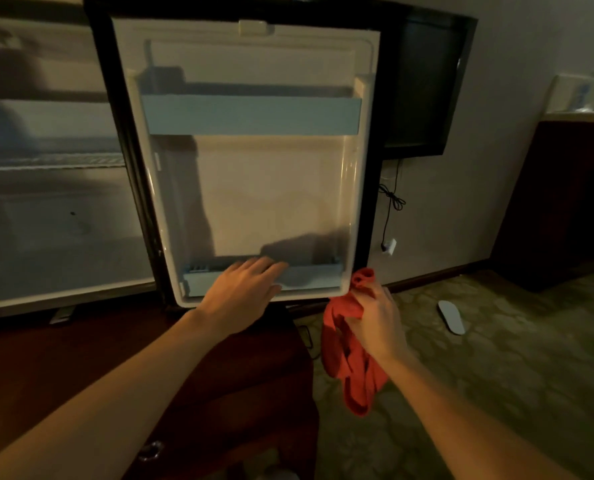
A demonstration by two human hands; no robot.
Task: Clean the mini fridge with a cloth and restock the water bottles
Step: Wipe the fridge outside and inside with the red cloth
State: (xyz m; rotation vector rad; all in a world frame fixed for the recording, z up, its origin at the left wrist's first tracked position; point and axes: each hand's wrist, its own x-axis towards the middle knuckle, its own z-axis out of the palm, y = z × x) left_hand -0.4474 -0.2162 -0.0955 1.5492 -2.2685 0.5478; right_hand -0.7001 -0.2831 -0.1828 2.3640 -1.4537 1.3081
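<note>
The mini fridge stands open, its white inner door point(264, 195) swung out facing me, with a pale blue upper shelf point(252, 114) and a lower door shelf point(309, 275). The fridge interior point(53, 209) with a wire rack shows at the left. My left hand point(243, 289) rests with straight fingers on the lower door shelf's front. My right hand point(375, 323) grips a red cloth point(351, 362) just right of the door's bottom corner; the cloth hangs down below the hand. No water bottles show inside the fridge.
The fridge sits on a dark wooden cabinet point(80, 375). A black cord and white plug point(389, 245) hang on the wall behind the door. A white slipper point(451, 317) lies on the patterned carpet. A dark cabinet point(565, 209) stands at the right.
</note>
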